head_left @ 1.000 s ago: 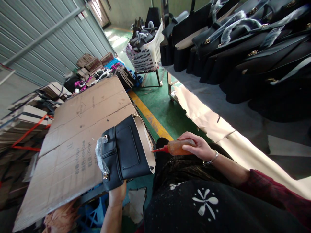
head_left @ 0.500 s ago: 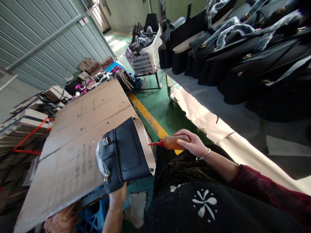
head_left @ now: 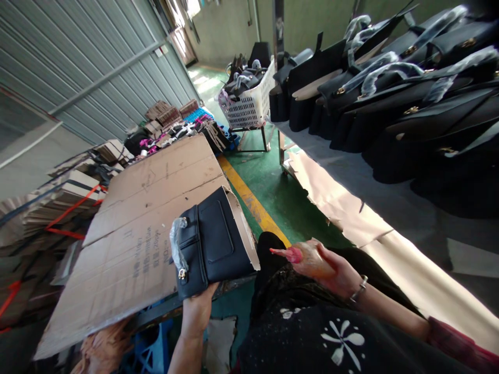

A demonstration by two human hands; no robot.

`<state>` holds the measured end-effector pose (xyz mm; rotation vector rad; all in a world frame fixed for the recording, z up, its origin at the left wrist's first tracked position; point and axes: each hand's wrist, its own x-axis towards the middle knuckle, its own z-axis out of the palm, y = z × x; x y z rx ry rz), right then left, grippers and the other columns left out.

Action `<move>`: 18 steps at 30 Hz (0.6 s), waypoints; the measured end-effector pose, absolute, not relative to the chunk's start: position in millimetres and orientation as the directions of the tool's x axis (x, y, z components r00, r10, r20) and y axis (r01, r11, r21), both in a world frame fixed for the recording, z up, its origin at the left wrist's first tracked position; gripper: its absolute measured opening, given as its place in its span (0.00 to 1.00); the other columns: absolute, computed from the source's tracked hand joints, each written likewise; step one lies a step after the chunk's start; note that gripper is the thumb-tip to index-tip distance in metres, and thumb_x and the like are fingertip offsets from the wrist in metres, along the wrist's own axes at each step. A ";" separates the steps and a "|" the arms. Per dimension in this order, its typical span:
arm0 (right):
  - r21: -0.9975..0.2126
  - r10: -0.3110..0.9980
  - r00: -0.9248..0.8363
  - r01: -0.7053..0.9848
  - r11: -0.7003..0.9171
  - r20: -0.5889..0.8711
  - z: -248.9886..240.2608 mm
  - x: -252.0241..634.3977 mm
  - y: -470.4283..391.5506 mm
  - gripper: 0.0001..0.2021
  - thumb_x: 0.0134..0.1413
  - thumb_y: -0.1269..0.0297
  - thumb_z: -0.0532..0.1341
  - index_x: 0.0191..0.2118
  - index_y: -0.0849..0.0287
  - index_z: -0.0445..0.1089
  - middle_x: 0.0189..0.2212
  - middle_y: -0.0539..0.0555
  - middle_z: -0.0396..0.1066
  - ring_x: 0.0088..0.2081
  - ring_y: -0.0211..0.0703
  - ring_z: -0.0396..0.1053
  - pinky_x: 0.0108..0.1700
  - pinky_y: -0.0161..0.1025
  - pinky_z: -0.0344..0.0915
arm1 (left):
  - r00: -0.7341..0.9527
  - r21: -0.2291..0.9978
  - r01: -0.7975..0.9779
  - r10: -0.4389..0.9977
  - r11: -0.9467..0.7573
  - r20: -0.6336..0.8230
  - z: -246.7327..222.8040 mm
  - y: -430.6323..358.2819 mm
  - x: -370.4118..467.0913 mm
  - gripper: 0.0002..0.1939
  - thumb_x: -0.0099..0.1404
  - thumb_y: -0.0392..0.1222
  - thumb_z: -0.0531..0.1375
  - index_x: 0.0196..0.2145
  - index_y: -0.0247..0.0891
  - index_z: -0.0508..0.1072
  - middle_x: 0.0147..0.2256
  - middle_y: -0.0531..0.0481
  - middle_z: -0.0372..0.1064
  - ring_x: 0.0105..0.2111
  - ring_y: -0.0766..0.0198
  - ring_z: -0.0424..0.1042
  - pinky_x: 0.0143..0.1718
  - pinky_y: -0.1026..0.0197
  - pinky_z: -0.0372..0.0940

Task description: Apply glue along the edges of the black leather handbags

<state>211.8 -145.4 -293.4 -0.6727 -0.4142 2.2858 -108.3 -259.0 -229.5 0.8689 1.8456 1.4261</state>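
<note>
A black handbag [head_left: 216, 236] lies on its side over the table edge, its beige-lined open end facing right. Clear plastic wraps its handle [head_left: 178, 244], which has gold-coloured fittings. My left hand [head_left: 198, 306] grips the handbag from below, with most of its fingers hidden underneath. In my right hand [head_left: 331, 270] is a squeeze bottle [head_left: 312, 259] of amber contents, with a red nozzle pointing left. The nozzle tip is apart from the handbag, a short way right of its open end.
Brown cardboard [head_left: 156, 208] covers the table. Many black handbags [head_left: 390, 114] stand on a rack at the right, above beige sheeting [head_left: 370, 223]. A white basket [head_left: 249, 101] of bag parts stands behind. Stacked pieces [head_left: 70, 192] with orange straps are at the left.
My right hand has drawn the squeeze bottle away from the handbag's open end, down and to the right. My left hand still holds the handbag. The camera view has shifted slightly.
</note>
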 end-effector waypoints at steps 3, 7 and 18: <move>-0.291 0.596 -0.756 -0.525 -0.800 -0.272 -282.2 197.6 -157.4 0.19 0.54 0.45 0.63 0.45 0.52 0.76 0.49 0.57 0.77 0.50 0.54 0.74 0.56 0.57 0.66 | -0.561 0.962 -0.246 0.792 0.117 -0.240 -216.5 -259.8 -94.2 0.18 0.48 0.41 0.70 0.40 0.43 0.78 0.39 0.47 0.77 0.49 0.50 0.73 0.57 0.46 0.63; -0.255 0.571 -0.809 -0.528 -0.810 -0.137 -268.8 170.4 -162.4 0.15 0.56 0.50 0.63 0.46 0.49 0.75 0.49 0.55 0.77 0.53 0.56 0.72 0.58 0.60 0.61 | -0.490 0.743 -0.668 0.732 0.033 -0.473 -202.2 -259.1 -81.0 0.14 0.58 0.51 0.65 0.36 0.38 0.78 0.39 0.45 0.77 0.42 0.57 0.75 0.47 0.55 0.68; -0.327 0.657 -0.725 -0.582 -0.745 -0.207 -262.8 135.2 -148.5 0.23 0.53 0.50 0.66 0.55 0.46 0.69 0.52 0.56 0.75 0.53 0.56 0.72 0.58 0.58 0.60 | -0.258 0.468 -0.881 0.766 0.063 -0.589 -188.4 -256.3 -90.3 0.31 0.70 0.61 0.45 0.35 0.34 0.79 0.33 0.39 0.78 0.36 0.51 0.78 0.47 0.42 0.69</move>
